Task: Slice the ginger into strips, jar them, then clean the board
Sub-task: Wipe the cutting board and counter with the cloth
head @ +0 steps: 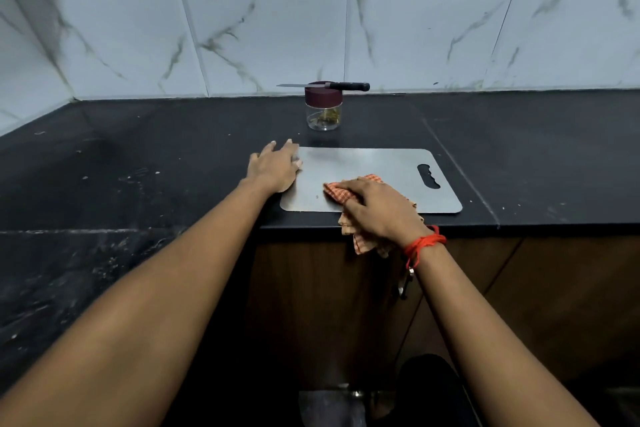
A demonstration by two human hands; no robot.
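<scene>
Left hand, fingers straight, is pressing the board. Right hand is seemingly gripping the cloth there.

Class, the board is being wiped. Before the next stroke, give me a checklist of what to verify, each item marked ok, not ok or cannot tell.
1. Board steadied: ok; the left hand rests on the steel cutting board at its left edge.
2. Cloth in contact: ok; the right hand holds the checked cloth on the board's near part.
3. Board free of bits: not ok; a speck lies just left of the cloth.
4. Ginger jarred: ok; ginger strips show inside the jar, maroon lid on.
5. Knife secure: not ok; the knife lies balanced across the lid, both ends overhanging.
6. Cloth damp: cannot tell.
</scene>
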